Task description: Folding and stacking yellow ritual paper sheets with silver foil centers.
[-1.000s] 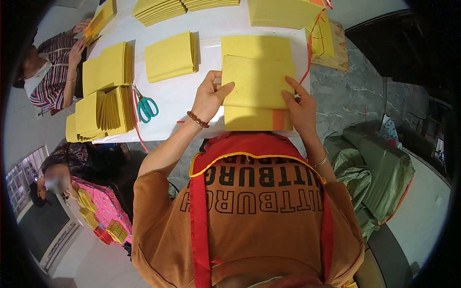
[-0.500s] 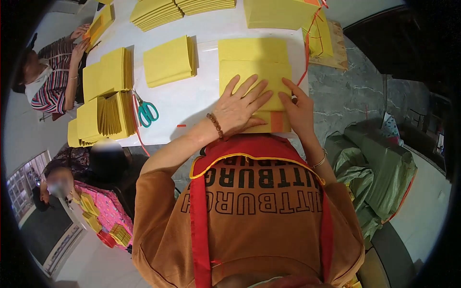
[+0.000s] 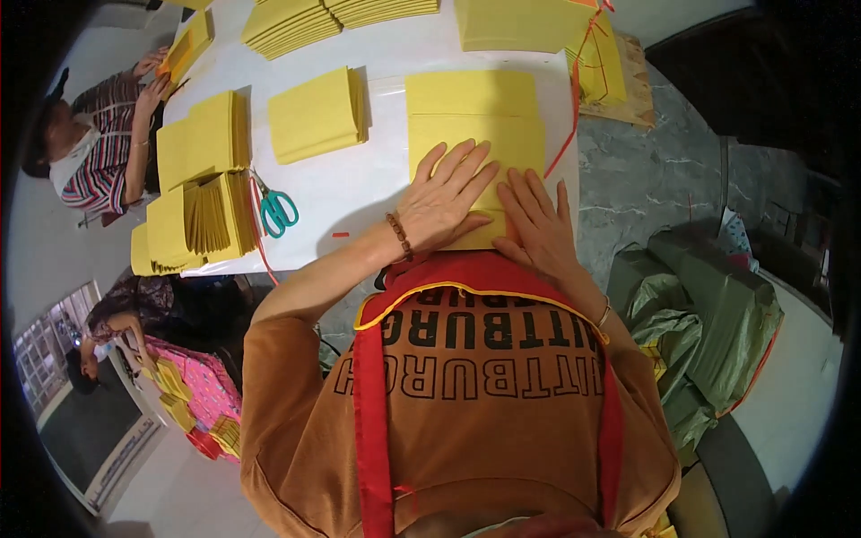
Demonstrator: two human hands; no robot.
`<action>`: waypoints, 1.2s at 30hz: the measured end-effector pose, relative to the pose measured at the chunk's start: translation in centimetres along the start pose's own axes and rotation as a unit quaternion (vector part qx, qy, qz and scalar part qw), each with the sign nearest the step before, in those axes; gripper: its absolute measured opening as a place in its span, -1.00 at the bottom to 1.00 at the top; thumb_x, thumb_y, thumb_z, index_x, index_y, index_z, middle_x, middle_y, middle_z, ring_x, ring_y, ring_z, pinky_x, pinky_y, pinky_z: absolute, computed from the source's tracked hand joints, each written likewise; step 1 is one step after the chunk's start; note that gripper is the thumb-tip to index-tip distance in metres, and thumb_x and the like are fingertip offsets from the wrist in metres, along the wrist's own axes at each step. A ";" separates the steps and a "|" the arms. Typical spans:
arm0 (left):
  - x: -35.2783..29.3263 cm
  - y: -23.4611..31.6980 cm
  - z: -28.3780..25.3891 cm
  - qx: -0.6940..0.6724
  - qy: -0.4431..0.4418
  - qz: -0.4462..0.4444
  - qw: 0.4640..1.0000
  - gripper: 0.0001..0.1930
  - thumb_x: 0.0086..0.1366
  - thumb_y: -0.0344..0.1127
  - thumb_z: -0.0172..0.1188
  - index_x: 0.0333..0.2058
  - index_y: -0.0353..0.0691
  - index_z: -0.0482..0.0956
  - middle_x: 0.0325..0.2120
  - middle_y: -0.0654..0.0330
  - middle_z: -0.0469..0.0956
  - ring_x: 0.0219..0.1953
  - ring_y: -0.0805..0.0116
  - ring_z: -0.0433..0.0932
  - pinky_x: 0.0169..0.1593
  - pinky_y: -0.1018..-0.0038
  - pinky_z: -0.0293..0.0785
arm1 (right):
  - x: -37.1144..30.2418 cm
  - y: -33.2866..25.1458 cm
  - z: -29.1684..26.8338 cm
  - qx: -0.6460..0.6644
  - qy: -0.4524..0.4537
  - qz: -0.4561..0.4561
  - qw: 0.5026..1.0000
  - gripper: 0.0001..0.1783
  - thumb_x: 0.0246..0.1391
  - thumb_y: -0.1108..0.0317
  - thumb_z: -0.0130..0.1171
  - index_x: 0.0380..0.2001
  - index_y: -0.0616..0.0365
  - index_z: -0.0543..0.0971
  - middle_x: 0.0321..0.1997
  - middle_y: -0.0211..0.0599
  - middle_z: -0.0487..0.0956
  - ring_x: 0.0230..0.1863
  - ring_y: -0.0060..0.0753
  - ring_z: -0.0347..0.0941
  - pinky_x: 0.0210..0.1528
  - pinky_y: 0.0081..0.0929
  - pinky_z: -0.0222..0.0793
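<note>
The person is pressing both hands flat on a folded yellow paper sheet [image 3: 475, 134] that is lying at the near right edge of the white desk [image 3: 359, 193], just in front of their body. The left hand [image 3: 444, 197] is resting palm down with its fingers [image 3: 466, 166] spread open across the lower half of the sheet, gripping nothing. The right hand [image 3: 536, 220] is lying just beside it, also open and flat, with its fingers pointing away toward the far side.

Both hands seem to be flattening a fold. To do this well, the palms should be bearing down evenly while the fingers are sliding outward from the middle, so the crease is setting sharp and the edges are staying lined up. One hand should be pinning the sheet so it is not creeping toward the desk edge.

To the left, a small yellow stack [image 3: 318, 115] is sitting well apart, and teal-handled scissors [image 3: 276, 208] are lying nearer the left edge beside more yellow stacks [image 3: 202, 184]. A red string [image 3: 565, 143] is trailing along the sheet's right side. At the far left, another person's hands [image 3: 148, 76] are working on their own yellow papers.
</note>
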State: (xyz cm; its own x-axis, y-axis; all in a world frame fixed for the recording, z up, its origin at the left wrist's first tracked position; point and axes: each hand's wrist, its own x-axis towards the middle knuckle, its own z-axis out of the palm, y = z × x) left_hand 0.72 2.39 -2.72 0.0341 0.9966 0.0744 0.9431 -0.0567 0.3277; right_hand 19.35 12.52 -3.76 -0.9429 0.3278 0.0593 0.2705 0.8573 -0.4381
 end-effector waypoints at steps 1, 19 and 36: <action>0.1 -0.1 0.1 -0.008 0.012 0.008 1.000 -0.34 0.09 -0.01 0.15 0.11 -0.23 0.25 0.17 0.06 0.15 0.22 0.12 0.08 0.22 0.11 -0.04 | 0.0 0.0 -0.2 0.002 -0.001 -0.009 1.000 -0.26 -0.03 -0.06 0.08 0.19 0.04 0.23 0.33 -0.31 0.10 0.35 -0.24 -0.08 0.27 0.14 -0.36; -3.8 -9.0 -7.4 0.201 0.272 -0.113 0.934 -0.40 -0.07 -0.59 0.03 0.04 -0.04 0.40 -0.02 0.25 0.45 0.01 0.24 0.38 0.02 0.29 0.16 | 1.3 3.0 -1.8 0.437 0.187 0.187 0.860 -0.53 0.27 0.16 -0.31 -0.05 0.30 0.43 -0.09 -0.15 0.51 -0.02 -0.34 0.38 0.08 -0.40 0.19; -9.4 -19.8 2.5 0.176 0.037 -0.199 0.963 -0.23 -0.05 -0.44 0.10 0.20 0.07 0.09 0.21 0.15 0.07 0.23 0.06 0.05 0.23 0.07 -0.04 | 1.1 1.7 -0.9 0.387 0.142 0.175 0.894 -0.70 0.21 0.32 -0.11 -0.14 0.27 0.50 -0.11 -0.29 0.50 -0.07 -0.45 0.37 0.02 -0.49 0.22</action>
State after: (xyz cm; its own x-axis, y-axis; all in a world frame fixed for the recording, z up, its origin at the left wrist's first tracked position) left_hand -17.51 -5.70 -12.23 -0.3654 0.9274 0.0801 0.9305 0.3662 0.0052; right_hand 18.97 14.69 -3.58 -0.7092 0.7045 -0.0265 0.2203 0.1858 -0.9576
